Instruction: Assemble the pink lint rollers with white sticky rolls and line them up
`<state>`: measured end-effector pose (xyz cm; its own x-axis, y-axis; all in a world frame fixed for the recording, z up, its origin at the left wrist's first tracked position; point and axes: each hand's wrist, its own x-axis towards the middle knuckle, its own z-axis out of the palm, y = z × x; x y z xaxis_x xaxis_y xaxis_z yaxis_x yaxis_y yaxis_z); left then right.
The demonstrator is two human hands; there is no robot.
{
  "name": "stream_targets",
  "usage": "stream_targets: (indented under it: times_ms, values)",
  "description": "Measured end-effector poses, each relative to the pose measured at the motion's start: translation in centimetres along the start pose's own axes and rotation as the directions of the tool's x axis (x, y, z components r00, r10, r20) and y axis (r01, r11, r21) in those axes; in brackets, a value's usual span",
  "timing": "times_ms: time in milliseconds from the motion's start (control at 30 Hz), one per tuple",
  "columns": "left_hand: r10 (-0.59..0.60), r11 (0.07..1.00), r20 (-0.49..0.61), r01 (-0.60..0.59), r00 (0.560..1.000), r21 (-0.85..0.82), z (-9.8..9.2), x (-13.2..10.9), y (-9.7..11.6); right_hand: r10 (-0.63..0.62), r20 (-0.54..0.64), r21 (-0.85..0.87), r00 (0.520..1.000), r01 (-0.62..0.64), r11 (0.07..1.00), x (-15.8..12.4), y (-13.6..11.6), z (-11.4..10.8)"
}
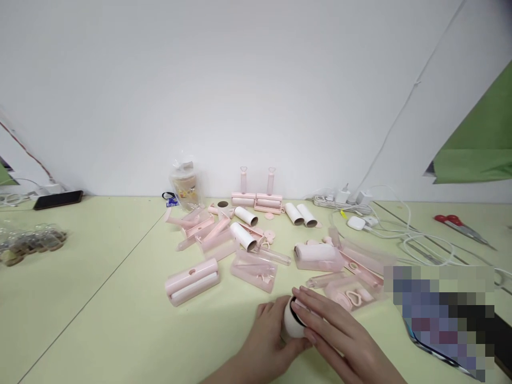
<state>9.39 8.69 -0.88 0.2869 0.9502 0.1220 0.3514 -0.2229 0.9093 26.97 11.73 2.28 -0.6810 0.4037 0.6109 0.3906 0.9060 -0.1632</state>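
Near the front of the table, my left hand is wrapped round a white lint roller refill, its dark open end tilted up. My right hand presses over that end with its fingers close together, gripping the roll's rim. A pink edge shows under the right fingers, but they hide what it is. Left of my hands lies a pink lint roller case with a white roll inside. Beyond them sits a clear pink bag of small parts. Another white roll rests on frosted pink packaging.
Loose white rolls and pink parts lie across the middle. Two pink roller units stand by the wall near a bagged cup. Right are white cables, red-handled scissors and a partly blurred phone; a black phone lies left.
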Motion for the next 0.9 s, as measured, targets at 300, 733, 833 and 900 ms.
stream_targets:
  times_ms: [300, 733, 833, 900]
  values:
    - [0.039, 0.999, -0.009, -0.039, 0.999, 0.001, 0.2, -0.2, -1.1, 0.038, -0.022, -0.035, 0.999, -0.038, 0.999, -0.1, -0.9, 1.9]
    - [-0.070, 0.996, 0.034, 0.072, 0.997, -0.051, -1.2, 0.1, -0.2, 0.172, 0.045, 0.133, 0.984, -0.177, 0.975, -3.1, -0.1, 4.2]
    - [-0.109, 0.989, 0.105, 0.118, 0.988, -0.087, -1.6, 0.4, 0.6, 0.159, -0.084, 0.100, 0.984, -0.151, 0.983, -3.1, 0.4, 5.4]
    - [-0.162, 0.972, 0.121, 0.179, 0.979, -0.153, -1.7, 0.6, 1.1, 0.157, -0.107, 0.104, 0.982, -0.146, 0.984, -2.5, 0.5, 5.8]
